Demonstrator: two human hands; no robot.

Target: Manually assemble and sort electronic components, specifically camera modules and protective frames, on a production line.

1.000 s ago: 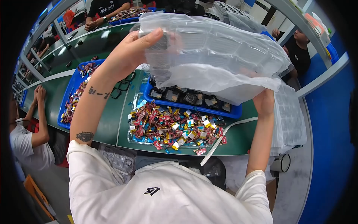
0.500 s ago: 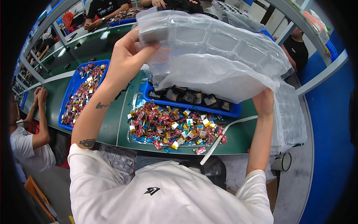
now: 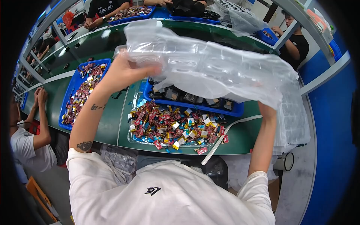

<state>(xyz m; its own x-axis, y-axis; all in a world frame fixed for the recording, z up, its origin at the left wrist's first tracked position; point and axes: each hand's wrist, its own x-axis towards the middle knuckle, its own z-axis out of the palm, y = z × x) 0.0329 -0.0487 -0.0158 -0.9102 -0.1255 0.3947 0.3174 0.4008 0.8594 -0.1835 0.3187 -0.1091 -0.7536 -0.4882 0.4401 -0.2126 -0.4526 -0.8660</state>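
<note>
A clear plastic blister tray (image 3: pixel 225 62) with moulded pockets, a thin milky film along it, is held up lengthwise over the bench. My left hand (image 3: pixel 129 75) grips its left end, thumb pointing right. At the right end my right hand (image 3: pixel 267 110) holds the lower corner, its fingers mostly hidden behind the plastic. Partly covered below is a blue bin (image 3: pixel 195 105) with black square devices (image 3: pixel 190 98) in it. Nearer me lies a heap of small red circuit boards with silver and yellow battery cells (image 3: pixel 176 125), on a clear tray.
Another blue bin (image 3: pixel 64 101) of the same parts stands at the left. A white strip (image 3: pixel 221 137) crosses the bench by the heap. Stacked clear trays (image 3: pixel 294 120) rest at the right edge. Grey frame posts (image 3: pixel 324 77) rise there. Co-workers sit across and to the left.
The blister tray has tipped and dropped lower at its far side, uncovering the far bench and a co-worker. My left hand has moved down and left; the right has lowered slightly.
</note>
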